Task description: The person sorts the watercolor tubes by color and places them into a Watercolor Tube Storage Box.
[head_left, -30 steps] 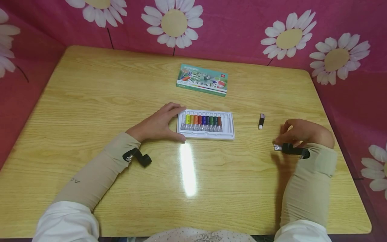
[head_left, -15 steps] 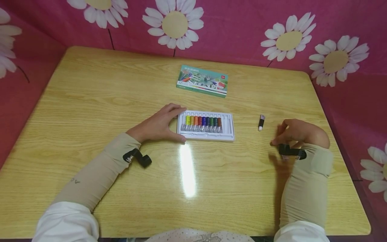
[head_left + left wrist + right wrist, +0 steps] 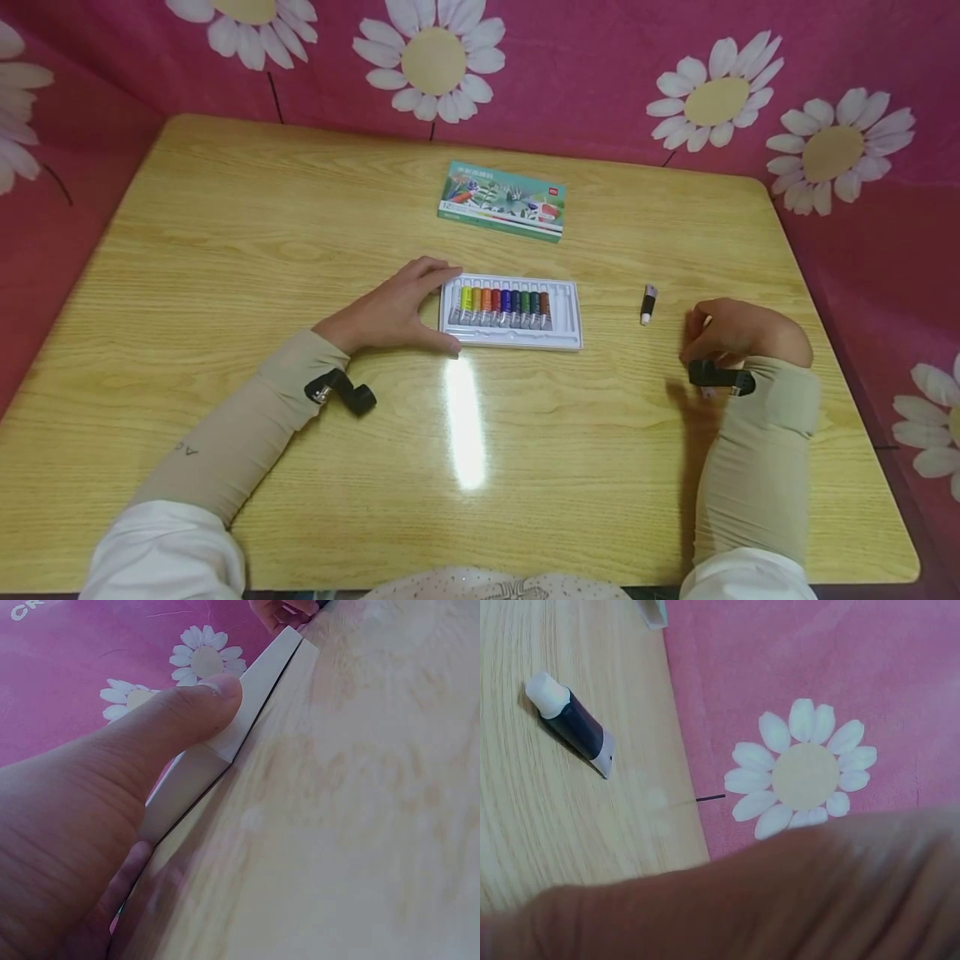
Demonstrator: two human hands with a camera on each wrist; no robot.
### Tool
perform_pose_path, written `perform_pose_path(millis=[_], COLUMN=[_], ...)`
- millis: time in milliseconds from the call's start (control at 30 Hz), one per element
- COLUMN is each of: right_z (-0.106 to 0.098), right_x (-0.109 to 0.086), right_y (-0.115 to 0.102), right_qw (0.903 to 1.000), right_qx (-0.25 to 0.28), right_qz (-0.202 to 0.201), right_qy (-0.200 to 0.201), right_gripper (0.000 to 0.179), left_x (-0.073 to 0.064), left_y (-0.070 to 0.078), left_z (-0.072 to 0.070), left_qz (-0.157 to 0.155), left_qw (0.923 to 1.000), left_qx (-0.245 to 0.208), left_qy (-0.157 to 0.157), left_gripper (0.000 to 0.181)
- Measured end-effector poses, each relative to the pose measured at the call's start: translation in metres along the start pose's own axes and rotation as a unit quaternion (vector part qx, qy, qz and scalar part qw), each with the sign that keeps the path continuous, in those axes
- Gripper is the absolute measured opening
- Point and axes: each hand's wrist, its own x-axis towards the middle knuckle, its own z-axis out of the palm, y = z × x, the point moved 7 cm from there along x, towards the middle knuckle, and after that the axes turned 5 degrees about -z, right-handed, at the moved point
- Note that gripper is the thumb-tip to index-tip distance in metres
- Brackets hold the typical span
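Observation:
The white plastic tray (image 3: 567, 325) carries a row of small paint tubes (image 3: 505, 308) in several colours, with vacant slots at its right end. My left hand (image 3: 390, 308) grips the tray's left end, thumb on the near side and fingers on the far side. In the left wrist view the thumb (image 3: 202, 709) presses against the tray's side wall (image 3: 262, 682). At the right, my right hand (image 3: 738, 327) has curled fingers around a paint tube, mostly hidden; only a pale end (image 3: 708, 392) shows below the wrist camera. A black paint tube (image 3: 648, 305) with a white cap lies left of that hand.
Behind the tray lies a green printed paint box (image 3: 502, 202). All of it rests on a wooden table (image 3: 300, 217), backed by a pink cloth (image 3: 570, 83) with white flowers. Black wrist cameras jut from both sleeves.
My right hand has shifted slightly, and the tube's pale end has moved from left of the wrist camera to below it. The left hand and tray stay in place.

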Motion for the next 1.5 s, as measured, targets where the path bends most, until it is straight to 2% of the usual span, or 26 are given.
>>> perform_pose_path(millis=[300, 467, 567, 700, 900, 1033, 1267, 1500], right_z=[-0.009, -0.006, -0.003, -0.003, -0.006, -0.008, -0.013, -0.017], right_x=[0.001, -0.002, -0.002, -0.001, 0.000, 0.001, 0.000, 0.000], right_y=[-0.002, 0.003, 0.005, 0.003, -0.001, -0.005, -0.013, -0.019], right_qw=[0.9974, 0.9988, 0.9995, 0.9998, 0.9990, 0.9984, 0.9938, 0.9898], right_qx=[-0.041, -0.037, -0.022, -0.011, -0.023, -0.023, -0.060, -0.081], right_qz=[-0.020, 0.007, 0.017, 0.001, -0.010, -0.027, -0.059, -0.069], right_qy=[0.055, 0.030, 0.012, 0.014, 0.037, 0.045, 0.072, 0.095], right_gripper=[0.043, 0.055, 0.054, 0.046, 0.046, 0.037, 0.034, 0.036], left_x=[0.000, -0.001, -0.001, -0.001, -0.001, -0.001, 0.000, 0.001], left_y=[-0.001, -0.001, -0.001, -0.001, 0.000, 0.001, -0.001, -0.002], left_z=[0.001, 0.002, 0.002, 0.002, 0.001, 0.001, 0.002, 0.001], left_qz=[-0.001, 0.004, 0.006, 0.008, 0.006, 0.005, 0.005, 0.004], left_qw=[1.0000, 1.0000, 1.0000, 1.0000, 1.0000, 1.0000, 1.0000, 1.0000], left_qx=[-0.002, -0.004, -0.005, -0.004, -0.002, 0.000, 0.001, 0.003], left_qy=[-0.003, -0.002, -0.002, -0.002, -0.003, -0.001, 0.001, 0.001], left_gripper=[0.116, 0.116, 0.116, 0.117, 0.117, 0.116, 0.116, 0.117])
